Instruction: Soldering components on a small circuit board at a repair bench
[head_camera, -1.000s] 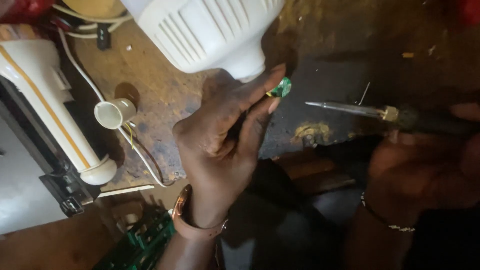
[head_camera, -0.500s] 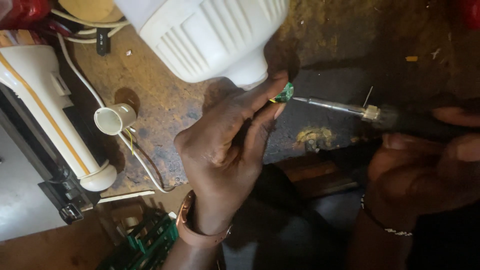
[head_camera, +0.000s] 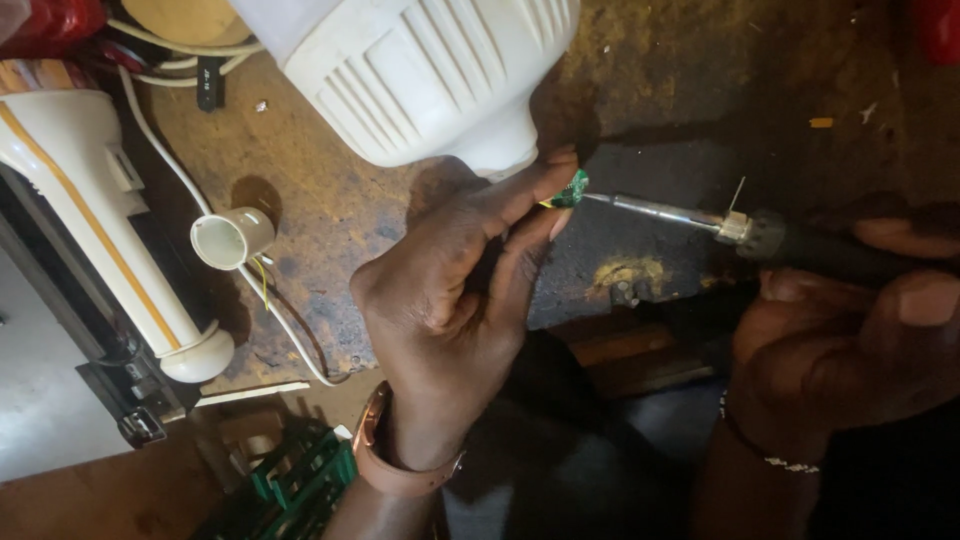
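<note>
A single head-worn camera looks steeply down, close over the left hand, right hand and scarred workbench. No second view overlaps it.

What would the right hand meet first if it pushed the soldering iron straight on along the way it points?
The right hand aims the soldering iron left; its tip seems already at the small green circuit board pinched by the left hand. Depth is unclear.
</note>
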